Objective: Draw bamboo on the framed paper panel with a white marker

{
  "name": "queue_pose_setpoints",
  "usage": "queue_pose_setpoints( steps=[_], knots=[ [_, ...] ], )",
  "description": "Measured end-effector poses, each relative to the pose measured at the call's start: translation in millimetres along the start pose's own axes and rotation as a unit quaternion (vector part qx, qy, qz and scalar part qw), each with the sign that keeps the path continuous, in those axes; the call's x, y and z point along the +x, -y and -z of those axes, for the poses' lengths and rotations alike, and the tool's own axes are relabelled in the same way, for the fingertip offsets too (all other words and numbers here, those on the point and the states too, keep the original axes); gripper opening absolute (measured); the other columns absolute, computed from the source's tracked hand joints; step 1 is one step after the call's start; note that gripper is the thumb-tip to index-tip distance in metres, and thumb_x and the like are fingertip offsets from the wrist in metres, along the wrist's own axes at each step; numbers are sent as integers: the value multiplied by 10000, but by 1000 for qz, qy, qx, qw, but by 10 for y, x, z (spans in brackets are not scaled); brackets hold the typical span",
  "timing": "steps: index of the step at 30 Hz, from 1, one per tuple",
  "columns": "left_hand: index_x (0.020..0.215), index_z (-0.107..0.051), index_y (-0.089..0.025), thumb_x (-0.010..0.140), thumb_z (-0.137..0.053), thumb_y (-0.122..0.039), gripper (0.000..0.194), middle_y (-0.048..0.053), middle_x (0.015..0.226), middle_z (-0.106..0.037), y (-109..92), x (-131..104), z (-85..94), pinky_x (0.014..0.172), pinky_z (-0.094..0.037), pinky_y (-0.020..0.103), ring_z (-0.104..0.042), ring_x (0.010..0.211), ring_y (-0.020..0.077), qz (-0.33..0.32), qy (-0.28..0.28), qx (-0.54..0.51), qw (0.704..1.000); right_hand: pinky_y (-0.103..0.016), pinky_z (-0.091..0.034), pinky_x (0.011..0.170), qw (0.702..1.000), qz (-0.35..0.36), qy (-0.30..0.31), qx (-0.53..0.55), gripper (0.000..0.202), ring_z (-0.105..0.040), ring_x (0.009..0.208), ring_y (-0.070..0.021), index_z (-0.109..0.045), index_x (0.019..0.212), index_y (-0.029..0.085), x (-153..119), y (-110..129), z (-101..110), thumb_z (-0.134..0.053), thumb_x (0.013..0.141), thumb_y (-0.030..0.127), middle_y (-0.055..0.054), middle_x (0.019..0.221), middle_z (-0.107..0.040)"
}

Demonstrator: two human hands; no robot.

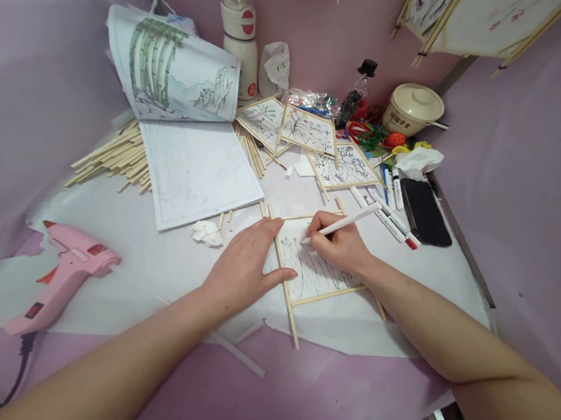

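Observation:
In front of me lies a small paper drawing in a wooden stick frame (312,273), with thin dark plant-like lines on the sheet. My right hand (338,240) is closed around a white pen (356,217), its tip at the upper part of the drawing. My left hand (245,257) rests flat at the frame's left side, thumb and fingers apart over the left stick. Behind it, an open picture book (201,171) shows a green bamboo picture on its lifted page. Several other framed drawings (343,163) overlap beyond the right hand.
A pink glue gun (75,261) lies at left, a crumpled tissue (207,233) nearer the middle. Wooden sticks (114,157) are piled beside the book. A white bottle (242,47), a lidded pot (413,109), markers (392,221) and a black phone (426,211) stand or lie around the back and right.

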State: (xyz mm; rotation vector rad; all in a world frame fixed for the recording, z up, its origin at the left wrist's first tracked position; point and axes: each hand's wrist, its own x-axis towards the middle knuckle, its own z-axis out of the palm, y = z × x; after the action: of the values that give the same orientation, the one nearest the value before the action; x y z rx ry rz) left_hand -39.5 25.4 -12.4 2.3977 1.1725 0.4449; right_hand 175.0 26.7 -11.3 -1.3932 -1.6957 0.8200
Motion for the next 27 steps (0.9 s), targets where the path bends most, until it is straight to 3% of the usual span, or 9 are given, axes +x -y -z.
queue_pose_setpoints(
  steps=[27],
  knots=[
    [1433,-329,-184,808,-694,-518,797,156,1465,-460,-3,7,2,1110,-383,473,-418,1369,319,-1,4,5,1000,-241,-358,505,1000,-4,-13,-6,89,-459,523,-111,-544,620,204,3,17,-2,-523,679,140,41,543,-539]
  ],
)
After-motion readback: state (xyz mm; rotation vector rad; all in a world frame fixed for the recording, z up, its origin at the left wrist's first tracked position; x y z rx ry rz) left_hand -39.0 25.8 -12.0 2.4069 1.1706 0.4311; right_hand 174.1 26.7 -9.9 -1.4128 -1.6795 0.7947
